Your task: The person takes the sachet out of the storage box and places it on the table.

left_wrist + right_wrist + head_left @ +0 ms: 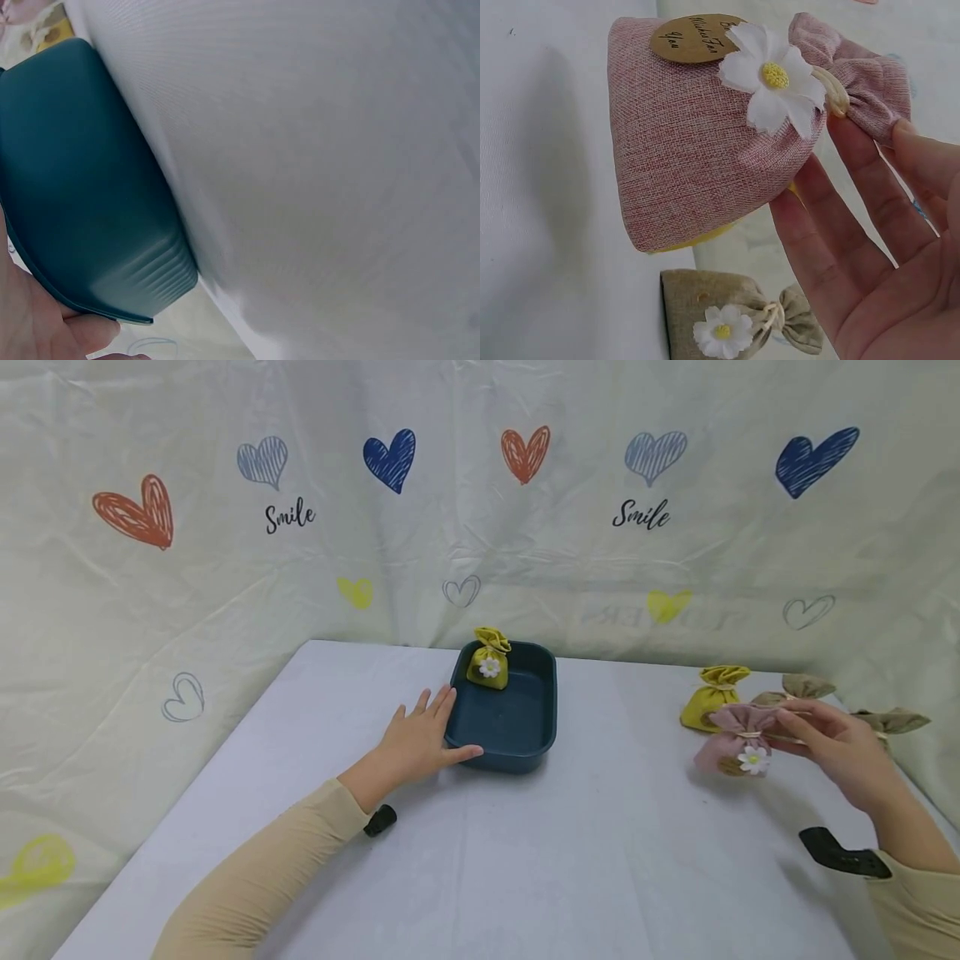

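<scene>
My right hand point(847, 752) pinches a pink drawstring pouch point(738, 747) by its gathered top, above the table. In the right wrist view, the pouch point(705, 150) carries a white cloth daisy point(774, 75) and a round brown tag point(694, 39) with handwriting. My left hand point(420, 739) rests against the left side of a dark teal bin point(501, 758), its fingers spread and straight and its thumb by the near rim. Inside the bin, at the back left, stands a yellow pouch point(489, 662) with a white flower.
Another yellow pouch point(705, 702) stands at the right, behind the pink one. Beige pouches point(810, 685) stand near it, partly hidden by my right hand. The white-covered table point(525, 860) meets a hanging sheet point(570, 552) printed with hearts at its far edge.
</scene>
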{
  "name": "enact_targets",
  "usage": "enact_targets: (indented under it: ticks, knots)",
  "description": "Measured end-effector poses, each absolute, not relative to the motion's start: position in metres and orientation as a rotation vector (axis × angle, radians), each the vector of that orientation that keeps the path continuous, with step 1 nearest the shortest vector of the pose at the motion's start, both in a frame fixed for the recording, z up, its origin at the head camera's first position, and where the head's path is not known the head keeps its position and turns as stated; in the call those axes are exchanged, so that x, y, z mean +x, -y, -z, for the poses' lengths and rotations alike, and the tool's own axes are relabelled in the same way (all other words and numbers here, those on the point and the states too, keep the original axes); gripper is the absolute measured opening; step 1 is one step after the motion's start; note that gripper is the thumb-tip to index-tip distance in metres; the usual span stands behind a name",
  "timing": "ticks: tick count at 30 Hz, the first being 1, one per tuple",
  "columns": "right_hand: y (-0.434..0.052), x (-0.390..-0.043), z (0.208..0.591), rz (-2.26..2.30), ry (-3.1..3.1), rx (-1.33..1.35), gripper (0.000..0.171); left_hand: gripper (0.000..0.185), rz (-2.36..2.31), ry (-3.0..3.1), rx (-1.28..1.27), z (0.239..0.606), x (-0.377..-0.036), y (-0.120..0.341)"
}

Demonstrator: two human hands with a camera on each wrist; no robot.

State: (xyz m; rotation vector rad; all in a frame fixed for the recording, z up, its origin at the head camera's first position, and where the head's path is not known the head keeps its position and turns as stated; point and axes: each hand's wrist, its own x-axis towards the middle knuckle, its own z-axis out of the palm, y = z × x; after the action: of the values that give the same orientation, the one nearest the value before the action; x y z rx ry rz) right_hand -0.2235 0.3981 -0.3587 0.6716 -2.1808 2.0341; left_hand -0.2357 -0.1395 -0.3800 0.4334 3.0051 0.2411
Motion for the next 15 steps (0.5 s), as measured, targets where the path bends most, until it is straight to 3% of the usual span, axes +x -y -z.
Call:
enact_targets:
  ticks: [8, 15]
  knots:
    - [-0.410, -0.221, 0.356, -1.774, 2.426, 0.517, 0.030, 0.112, -0.246, -3.002, 0.423, 0.379, -0.236, 0.139]
    - [-0.416, -0.217, 0.357, -1.824, 2.460, 0.499, 0.032, 0.112, -0.251, -2.998, 0.421, 0.378, -0.234, 0.138]
